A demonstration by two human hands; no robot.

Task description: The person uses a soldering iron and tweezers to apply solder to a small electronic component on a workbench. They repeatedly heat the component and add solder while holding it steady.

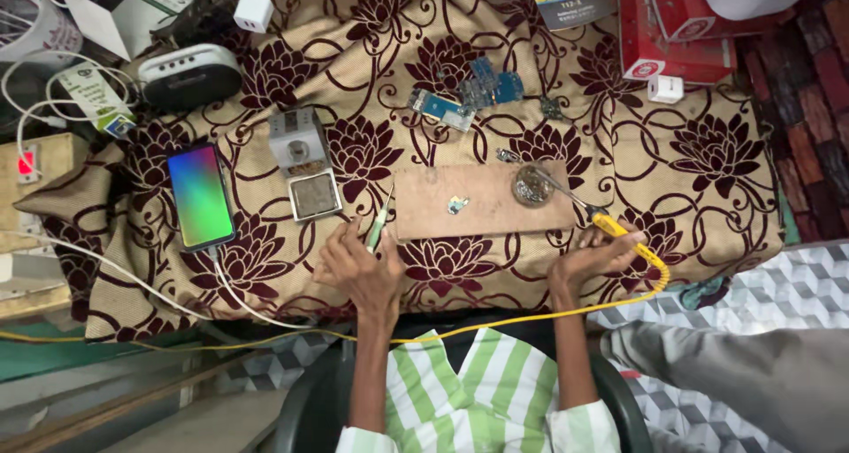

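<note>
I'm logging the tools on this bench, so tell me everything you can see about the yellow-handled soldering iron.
The yellow-handled soldering iron is a slim tool with a thin dark metal shaft and a yellow plastic-looking handle. It lies at a slant, tip up-left, resting in the small round tin of metal wool on the brown wooden board. The right hand holds the handle. A yellow cord runs from its rear, curving back across the person's lap.

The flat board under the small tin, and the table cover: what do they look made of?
The board looks like bare wood or fibreboard: matte, brown, flat with square edges. The table cover appears to be woven fabric, tan with dark maroon flowers, draping and creasing at its edges.
</note>
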